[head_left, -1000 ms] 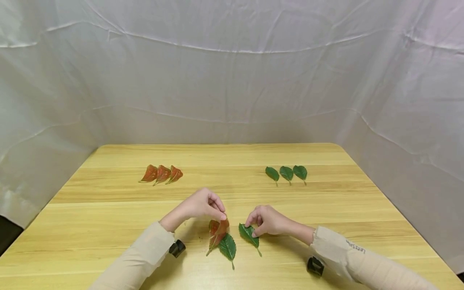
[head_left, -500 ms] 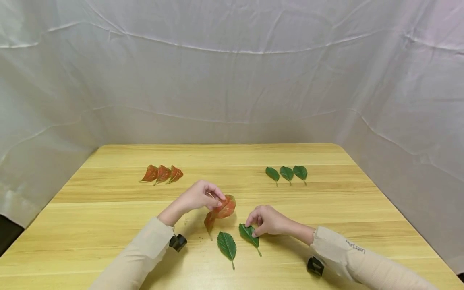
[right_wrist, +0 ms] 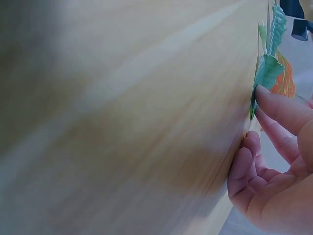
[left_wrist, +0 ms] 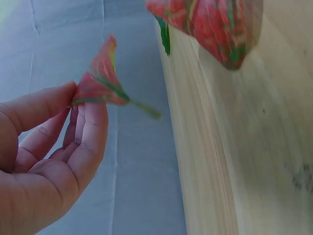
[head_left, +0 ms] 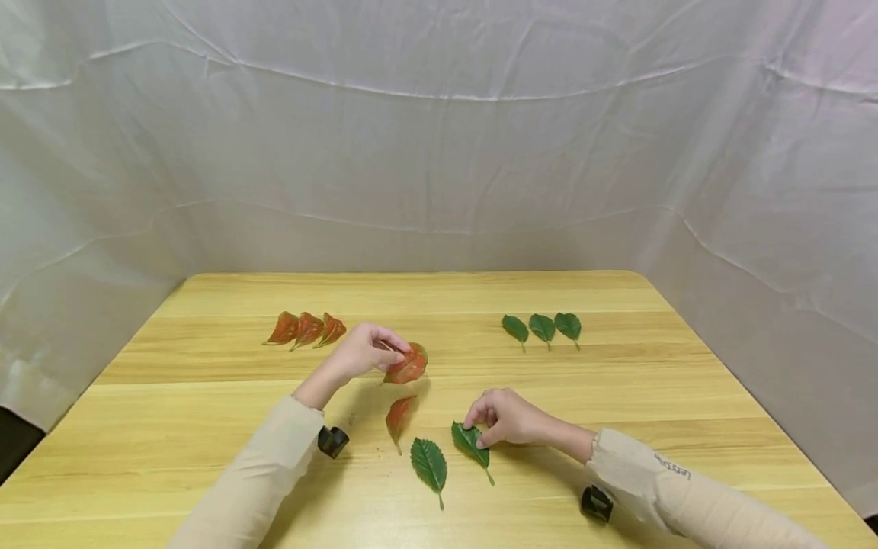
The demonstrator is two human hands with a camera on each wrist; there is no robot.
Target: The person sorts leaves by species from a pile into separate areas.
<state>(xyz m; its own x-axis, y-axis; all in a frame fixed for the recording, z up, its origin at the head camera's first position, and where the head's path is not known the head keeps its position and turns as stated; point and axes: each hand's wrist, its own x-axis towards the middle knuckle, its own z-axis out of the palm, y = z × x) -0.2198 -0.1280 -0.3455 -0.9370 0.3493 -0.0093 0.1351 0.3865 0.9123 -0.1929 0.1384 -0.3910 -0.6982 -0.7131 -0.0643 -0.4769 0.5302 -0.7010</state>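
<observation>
My left hand (head_left: 363,354) pinches a red leaf (head_left: 411,364) by its edge between thumb and fingers, raised above the table. In the left wrist view that red leaf (left_wrist: 100,88) looks folded, its green stem pointing away from the hand. Below it on the wood lies another red leaf (head_left: 398,418). My right hand (head_left: 511,418) pinches the upper edge of a green leaf (head_left: 469,445) at the table surface; the right wrist view shows thumb and forefinger at its edge. A second green leaf (head_left: 430,463) lies flat between this one and the red leaf.
At the back left of the wooden table (head_left: 206,427), red leaves (head_left: 310,331) lie in an overlapping row of three. Three green leaves (head_left: 542,328) form a row at the back right. Pale fabric (head_left: 439,168) hangs behind and beside the table.
My left hand has lifted a red leaf off the pile and moved it away toward the back, leaving another red leaf on the table. The right hand has stayed in place.
</observation>
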